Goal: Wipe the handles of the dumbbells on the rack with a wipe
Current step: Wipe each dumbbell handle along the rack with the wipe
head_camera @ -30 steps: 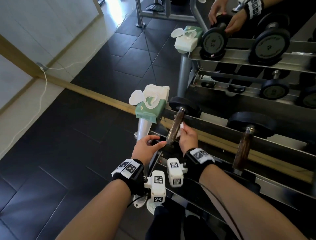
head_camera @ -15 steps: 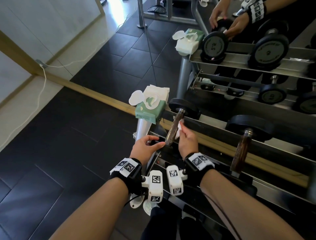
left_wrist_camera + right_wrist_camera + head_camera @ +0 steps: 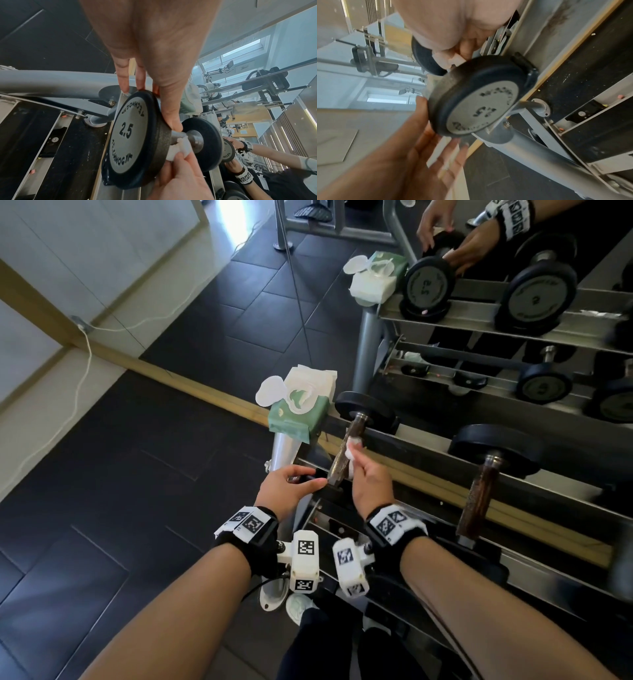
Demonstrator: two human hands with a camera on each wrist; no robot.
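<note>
A 2.5 dumbbell [image 3: 346, 446] lies at the left end of the rack's top rail [image 3: 428, 453]. My left hand [image 3: 305, 478] grips its near plate [image 3: 130, 134] by the rim, thumb on the inner edge and fingers on the outer face. My right hand [image 3: 359, 463] pinches a small white wipe [image 3: 352, 448] against the right side of the brown handle, about midway along. In the left wrist view the wipe [image 3: 180, 150] presses on the steel handle [image 3: 180, 134] between the plates. The right wrist view shows the plate [image 3: 479, 105], the left hand [image 3: 419, 142] and a bit of wipe [image 3: 457, 59].
An open green pack of wipes [image 3: 298, 405] sits on the rack's left corner post. A second dumbbell [image 3: 479, 491] lies on the rail to the right. A mirror behind the rack repeats the dumbbells and hands. Lower rack rails [image 3: 342, 529] run below my wrists; dark floor tiles lie left.
My right hand has shifted the wipe a little along the handle, and more of the wipe shows above the fingers. The left hand keeps its hold on the near plate.
</note>
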